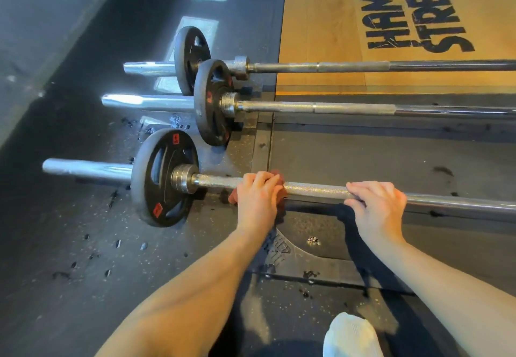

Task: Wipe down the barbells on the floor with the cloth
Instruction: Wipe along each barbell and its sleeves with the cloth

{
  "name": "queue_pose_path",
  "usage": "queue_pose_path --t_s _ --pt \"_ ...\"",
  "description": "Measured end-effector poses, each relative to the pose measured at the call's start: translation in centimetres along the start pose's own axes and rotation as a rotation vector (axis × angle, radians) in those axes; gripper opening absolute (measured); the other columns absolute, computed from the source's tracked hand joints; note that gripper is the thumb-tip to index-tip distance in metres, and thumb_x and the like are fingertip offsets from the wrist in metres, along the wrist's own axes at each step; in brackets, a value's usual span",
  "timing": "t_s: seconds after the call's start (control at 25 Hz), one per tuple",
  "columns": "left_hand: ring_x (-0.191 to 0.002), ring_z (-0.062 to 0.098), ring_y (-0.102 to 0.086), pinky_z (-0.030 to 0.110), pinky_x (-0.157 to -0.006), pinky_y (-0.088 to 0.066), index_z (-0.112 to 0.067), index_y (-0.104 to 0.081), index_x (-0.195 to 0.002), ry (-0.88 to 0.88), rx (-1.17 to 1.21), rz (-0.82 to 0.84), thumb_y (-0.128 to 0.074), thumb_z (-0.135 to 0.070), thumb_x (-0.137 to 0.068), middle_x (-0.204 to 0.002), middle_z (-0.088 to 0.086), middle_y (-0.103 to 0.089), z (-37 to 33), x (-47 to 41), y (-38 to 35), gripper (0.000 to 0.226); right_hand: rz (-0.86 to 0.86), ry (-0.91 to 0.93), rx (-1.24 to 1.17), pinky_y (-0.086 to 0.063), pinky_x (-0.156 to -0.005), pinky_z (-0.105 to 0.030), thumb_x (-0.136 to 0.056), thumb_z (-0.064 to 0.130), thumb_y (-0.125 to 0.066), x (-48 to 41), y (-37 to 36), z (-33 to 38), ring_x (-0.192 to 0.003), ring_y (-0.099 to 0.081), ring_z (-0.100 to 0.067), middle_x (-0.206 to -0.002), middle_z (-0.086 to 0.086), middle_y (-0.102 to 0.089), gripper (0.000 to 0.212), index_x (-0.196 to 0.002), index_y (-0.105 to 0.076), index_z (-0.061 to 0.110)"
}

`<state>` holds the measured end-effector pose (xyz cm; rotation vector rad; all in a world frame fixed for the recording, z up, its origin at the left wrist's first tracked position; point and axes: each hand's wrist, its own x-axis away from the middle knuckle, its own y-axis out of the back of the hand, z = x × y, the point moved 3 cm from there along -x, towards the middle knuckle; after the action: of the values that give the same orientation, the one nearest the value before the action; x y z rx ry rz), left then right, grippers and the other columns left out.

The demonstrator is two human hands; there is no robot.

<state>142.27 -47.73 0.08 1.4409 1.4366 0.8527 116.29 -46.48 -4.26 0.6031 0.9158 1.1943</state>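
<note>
**Cloth on the nearest bar, two bars beyond untouched by it**

The reddish cloth (277, 173) was bunched round the knurled shaft of the nearest barbell (315, 189). It was clamped there under the curled fingers (262, 180) of the left hand (258, 197), with only scraps of it showing past the fingertips and below the palm. The right hand (377, 205) sat farther along the same shaft, bare, its fingers wrapped over the top of the bar and gripping it, apparently to steady it.

To the outer side of the left fingers, close by, were the collar and the black plate (164, 178), then the smooth sleeve (86, 169). Past the right fingers the shaft ran on out of view.

Beyond the fingertips of both hands, well apart from them, lay the middle barbell (307, 107) and, farther off, the far barbell (335, 66), partly over the wooden platform (321, 21). No cloth was on either.

Judged from this, the work looked early. The wipe was at the plate end of the first bar, and nothing on the metal showed how much of it had been cleaned. The long run under and past the right hand, the sleeve, and both farther bars all appeared left to do.

A white shoe (350, 334) showed below the wrists, on the speckled rubber floor (83, 245).
</note>
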Motion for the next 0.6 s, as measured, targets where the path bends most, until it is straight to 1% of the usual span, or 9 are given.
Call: queue_pose_path --t_s 0.08,0.12,0.2,0.28,0.32,0.36,0.44,0.48,0.6 --pt "-0.109 0.024 -0.053 0.045 -0.095 -0.047 -0.021 -0.073 -0.117 -0.032 -0.127 -0.064 -0.066 -0.025 -0.091 -0.119 0.000 -0.065 3.7 0.3 1.9 0.027 -0.008 0.013 0.002 -0.030 -0.088 -0.040 -0.083 0.010 -0.083 0.0 -0.1 0.0 -0.104 -0.056 -0.025 -0.105 0.006 -0.073 0.028 -0.109 -0.079 0.019" --pt "-0.109 0.026 -0.054 0.045 -0.097 -0.046 -0.020 -0.074 -0.115 0.048 -0.112 -0.114 -0.062 -0.025 -0.092 -0.117 0.001 -0.066 6.2 0.4 3.0 0.026 -0.013 0.014 0.001 -0.030 -0.087 -0.039 -0.083 0.011 -0.083 -0.1 -0.1 0.1 -0.104 -0.056 -0.025 -0.106 0.006 -0.073 0.028 -0.109 -0.079 0.020" --pt "-0.118 0.022 -0.047 0.040 -0.105 -0.038 -0.018 -0.072 -0.120 0.245 -0.034 -0.140 -0.055 -0.025 -0.098 -0.121 0.001 -0.064 10.2 1.0 4.3 0.028 -0.017 0.017 -0.003 -0.029 -0.088 -0.038 -0.083 0.011 -0.083 0.3 -0.3 0.2 -0.103 -0.056 -0.024 -0.106 0.007 -0.073 0.027 -0.108 -0.079 0.020" --pt "-0.119 0.016 -0.039 0.030 -0.106 -0.030 -0.015 -0.071 -0.123 0.354 -0.006 -0.182 -0.053 -0.021 -0.103 -0.125 0.000 -0.061 10.7 1.2 3.9 0.028 -0.025 0.008 -0.010 -0.029 -0.088 -0.037 -0.082 0.010 -0.083 0.4 -0.3 0.1 -0.103 -0.055 -0.023 -0.105 0.007 -0.072 0.026 -0.107 -0.080 0.019" --pt "-0.117 0.015 -0.039 0.028 -0.103 -0.029 -0.014 -0.071 -0.123 0.376 -0.008 -0.202 -0.053 -0.020 -0.103 -0.125 -0.001 -0.061 9.9 1.2 3.4 0.027 -0.025 -0.005 -0.015 -0.029 -0.088 -0.037 -0.083 0.010 -0.083 0.4 -0.2 0.0 -0.103 -0.055 -0.023 -0.105 0.007 -0.072 0.026 -0.107 -0.079 0.019" --pt "-0.117 0.018 -0.041 0.031 -0.101 -0.030 -0.015 -0.069 -0.124 0.369 -0.034 -0.186 -0.054 -0.021 -0.102 -0.126 -0.001 -0.060 8.5 1.2 2.8 0.027 -0.023 -0.016 -0.015 -0.030 -0.088 -0.038 -0.083 0.010 -0.082 0.4 -0.1 -0.1 -0.103 -0.054 -0.022 -0.105 0.007 -0.072 0.026 -0.107 -0.079 0.019" --pt "-0.119 0.022 -0.043 0.039 -0.100 -0.032 -0.021 -0.063 -0.132 0.222 -0.164 -0.044 -0.055 -0.024 -0.101 -0.133 -0.003 -0.053 4.0 0.8 1.0 0.032 -0.014 -0.027 -0.001 -0.031 -0.089 -0.040 -0.083 0.010 -0.082 0.3 0.0 -0.1 -0.103 -0.054 -0.022 -0.105 0.007 -0.072 0.027 -0.108 -0.079 0.019" --pt "-0.120 0.021 -0.041 0.039 -0.101 -0.031 -0.024 -0.058 -0.136 0.164 -0.177 0.016 -0.055 -0.027 -0.102 -0.137 -0.005 -0.049 1.5 0.7 0.0 0.034 -0.006 -0.031 -0.003 -0.032 -0.089 -0.040 -0.083 0.010 -0.082 0.0 0.1 -0.1 -0.103 -0.054 -0.022 -0.105 0.007 -0.072 0.027 -0.109 -0.079 0.019" --pt "-0.124 0.020 -0.040 0.040 -0.107 -0.035 -0.029 -0.054 -0.141 0.096 -0.062 0.077 -0.059 -0.033 -0.100 -0.140 -0.007 -0.048 -2.3 0.3 -2.0 0.042 0.012 -0.036 -0.009 -0.030 -0.089 -0.038 -0.085 0.011 -0.082 -0.1 0.1 0.1 -0.104 -0.054 -0.022 -0.105 0.007 -0.072 0.026 -0.109 -0.079 0.019"
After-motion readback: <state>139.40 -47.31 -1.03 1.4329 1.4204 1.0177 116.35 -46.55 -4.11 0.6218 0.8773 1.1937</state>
